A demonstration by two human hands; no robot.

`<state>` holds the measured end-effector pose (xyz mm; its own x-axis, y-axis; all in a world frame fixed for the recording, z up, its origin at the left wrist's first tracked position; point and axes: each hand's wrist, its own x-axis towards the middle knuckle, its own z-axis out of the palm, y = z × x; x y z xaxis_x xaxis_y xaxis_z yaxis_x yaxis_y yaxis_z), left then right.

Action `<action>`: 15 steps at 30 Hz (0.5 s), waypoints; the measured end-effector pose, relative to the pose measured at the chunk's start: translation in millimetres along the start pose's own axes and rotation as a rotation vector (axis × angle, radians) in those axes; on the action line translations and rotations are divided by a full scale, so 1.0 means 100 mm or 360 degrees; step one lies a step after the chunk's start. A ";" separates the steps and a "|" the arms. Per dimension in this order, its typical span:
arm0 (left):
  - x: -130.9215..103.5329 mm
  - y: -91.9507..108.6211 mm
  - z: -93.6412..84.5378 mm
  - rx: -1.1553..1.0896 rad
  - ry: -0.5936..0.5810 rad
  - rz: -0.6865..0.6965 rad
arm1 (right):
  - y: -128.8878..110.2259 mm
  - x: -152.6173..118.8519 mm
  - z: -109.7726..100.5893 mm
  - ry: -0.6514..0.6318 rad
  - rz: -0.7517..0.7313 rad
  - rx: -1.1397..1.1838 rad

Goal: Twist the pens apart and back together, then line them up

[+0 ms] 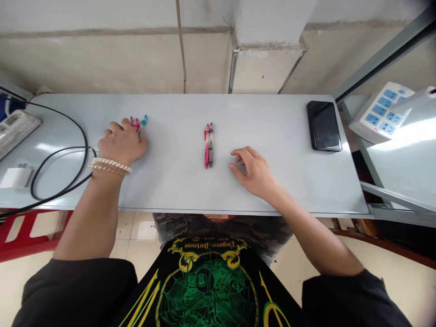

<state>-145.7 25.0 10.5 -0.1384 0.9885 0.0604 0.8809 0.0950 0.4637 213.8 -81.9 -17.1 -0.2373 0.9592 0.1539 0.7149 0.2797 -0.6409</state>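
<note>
My left hand (121, 141), with braided bracelets at its wrist, is curled over several pens at the left of the table. Pink-red pen ends (136, 123) and a blue pen end (144, 120) stick out between thumb and forefinger; the rest of these pens is hidden under the hand. Near the middle of the table a pink pen (206, 154) and a grey-black pen (210, 154) lie side by side, pointing away from me. Right of that pair, my right hand (252, 170) hovers or rests with loosely bent fingers apart, holding nothing.
The grey-white table (177, 190) meets a wall at its back. A black phone-like device (324, 126) lies at the right. Black cable loops (83, 136), a white charger (16, 177) and a white power strip (17, 129) are at the left. A socket block (383, 109) stands beyond the right edge.
</note>
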 end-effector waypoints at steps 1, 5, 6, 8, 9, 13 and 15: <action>-0.03 0.01 -0.01 0.0028 0.0005 0.0024 | -0.07 0.08 0.03 -0.0053 0.0004 0.0021; -0.17 0.02 -0.05 0.0192 0.0045 0.0071 | -0.28 0.37 0.13 -0.0186 -0.0022 -0.0020; -0.19 0.03 -0.06 0.0231 0.0052 0.0090 | -0.31 0.42 0.15 -0.0201 -0.0039 -0.0037; -0.24 0.04 -0.04 0.0278 0.0065 0.0153 | -0.33 0.49 0.18 -0.0218 -0.0055 -0.0052; -0.25 0.06 -0.03 0.0285 0.0070 0.0209 | -0.34 0.52 0.18 -0.0221 -0.0055 -0.0054; -0.35 0.25 0.07 0.0112 0.0019 0.0613 | -0.32 0.57 0.17 -0.0223 -0.0060 -0.0093; -0.41 0.44 0.13 -0.0141 -0.0187 0.0779 | -0.30 0.60 0.13 -0.0239 -0.0052 -0.0107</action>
<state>-95.3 -10.0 17.3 0.3369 0.9217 0.1921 0.7873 -0.3877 0.4795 169.6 -33.5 1.5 -0.3531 0.9338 0.0567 0.7462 0.3177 -0.5850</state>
